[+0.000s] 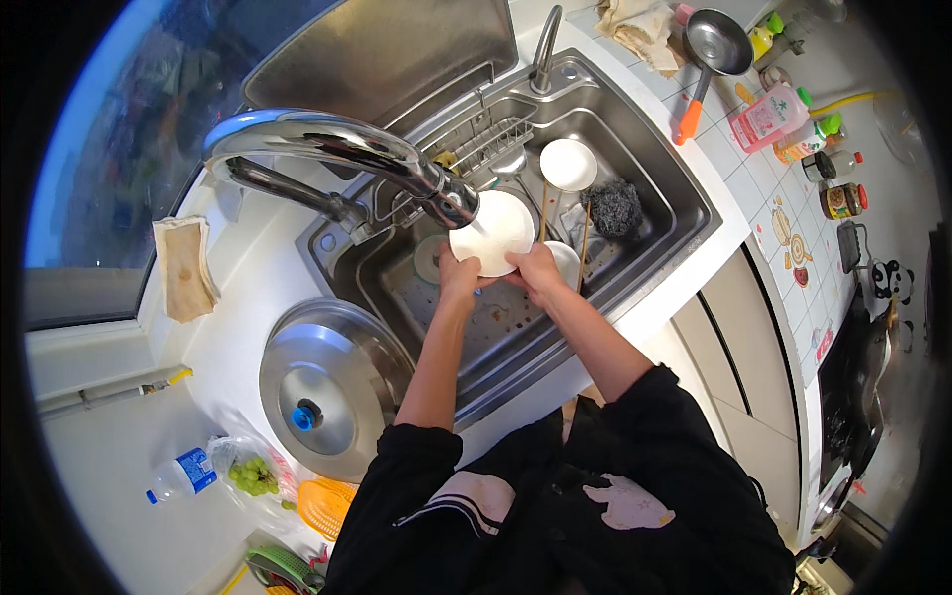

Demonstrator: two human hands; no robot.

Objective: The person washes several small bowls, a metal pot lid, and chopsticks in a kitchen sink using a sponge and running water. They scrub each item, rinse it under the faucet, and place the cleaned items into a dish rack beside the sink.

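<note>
Both hands grip a round white dish point(497, 236) by its near rim, under the spout of a chrome faucet point(455, 199). My left hand point(458, 277) has its thumb on the rim at the left. On the right side, my right hand point(537, 274) holds the rim the same way. Water appears to run from the spout onto the dish. Below is a stainless steel sink point(483, 316). A white bowl point(568, 163) sits in it farther back, and another white dish point(562, 260) is partly hidden by my right hand. Chopsticks point(584, 245) and a dark mesh scrubber point(612, 207) lie close by.
A large metal pot lid point(327, 387) overlaps the sink's left edge. A wire rack point(483, 145) hangs at the sink's back. On the right counter are a small frying pan point(718, 44) and several bottles. Grapes point(253, 476) in a plastic bag lie at lower left.
</note>
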